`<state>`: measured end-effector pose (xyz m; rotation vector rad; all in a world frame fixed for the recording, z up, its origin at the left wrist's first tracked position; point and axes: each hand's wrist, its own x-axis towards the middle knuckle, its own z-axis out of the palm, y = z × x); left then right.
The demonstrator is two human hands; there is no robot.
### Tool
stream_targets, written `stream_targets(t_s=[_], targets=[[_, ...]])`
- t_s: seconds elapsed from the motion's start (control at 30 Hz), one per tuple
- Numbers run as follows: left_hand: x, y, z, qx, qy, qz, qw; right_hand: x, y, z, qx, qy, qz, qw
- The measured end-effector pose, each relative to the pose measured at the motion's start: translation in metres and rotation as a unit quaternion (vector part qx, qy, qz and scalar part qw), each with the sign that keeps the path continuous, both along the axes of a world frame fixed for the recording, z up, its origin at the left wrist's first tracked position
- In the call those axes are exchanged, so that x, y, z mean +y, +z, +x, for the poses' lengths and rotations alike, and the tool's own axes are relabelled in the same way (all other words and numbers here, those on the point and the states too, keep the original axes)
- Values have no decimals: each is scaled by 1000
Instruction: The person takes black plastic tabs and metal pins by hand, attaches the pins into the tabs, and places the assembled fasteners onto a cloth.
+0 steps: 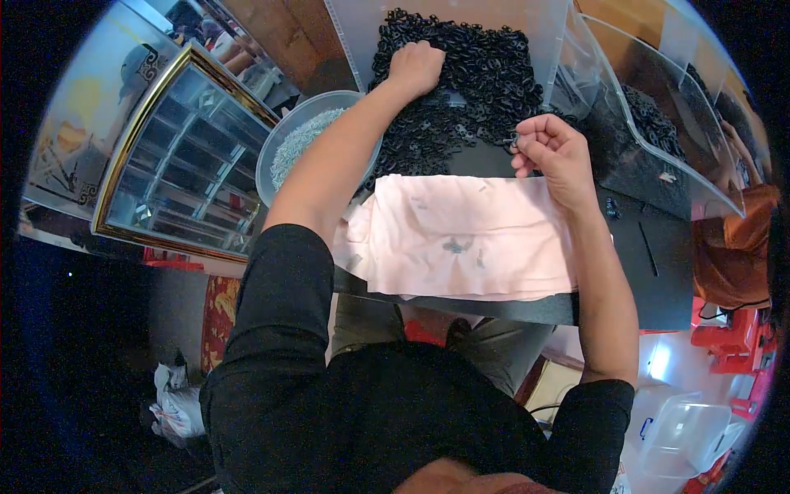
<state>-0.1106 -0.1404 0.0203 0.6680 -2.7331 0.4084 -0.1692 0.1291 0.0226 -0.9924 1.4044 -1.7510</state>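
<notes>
A large heap of small black plastic pieces (485, 62) fills the far part of the table, in a clear-walled bin. My left hand (418, 67) rests on the heap's left part, fingers curled down; whatever they hold is hidden. On the right, my right hand (561, 156) is closed in a pinch, thumb against forefinger. A small black piece (514, 143) shows at those fingertips, above the cloth's far right corner. In front of me lies a folded pale pink cloth (469, 218) with grey smudges. Loose black pieces (436, 136) spread between heap and cloth.
Left of the heap stands a round clear tub (269, 148) of small silvery pieces (300, 148). A clear bin (650, 148) with more black pieces is at the right. A thin black stick (648, 249) lies on the dark table (658, 288). A gold-framed glass panel (185, 156) leans at left.
</notes>
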Motion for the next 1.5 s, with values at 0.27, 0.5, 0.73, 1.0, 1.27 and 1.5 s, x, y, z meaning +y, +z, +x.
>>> stream_targets(t_s=[0.27, 0.5, 0.73, 1.0, 1.27, 1.5], targets=[[-12, -4, 6, 25, -58, -61, 996, 0, 1, -3, 3, -11, -17, 1000], [-55, 19, 29, 150, 23, 70, 986, 1, 4, 0, -8, -14, -25, 1000], [-29, 21, 34, 42, -4, 114, 993, 1, 3, 0, -11, -7, -20, 1000], [-14, 14, 20, 8, 49, 48, 998, 3, 6, 1, 2, -8, -23, 1000], [67, 34, 51, 227, -107, 682, 687, 11, 12, -1, 4, -20, -66, 998], [139, 21, 106, 205, -129, 763, 600, 12, 18, 5, 27, 11, -82, 996]])
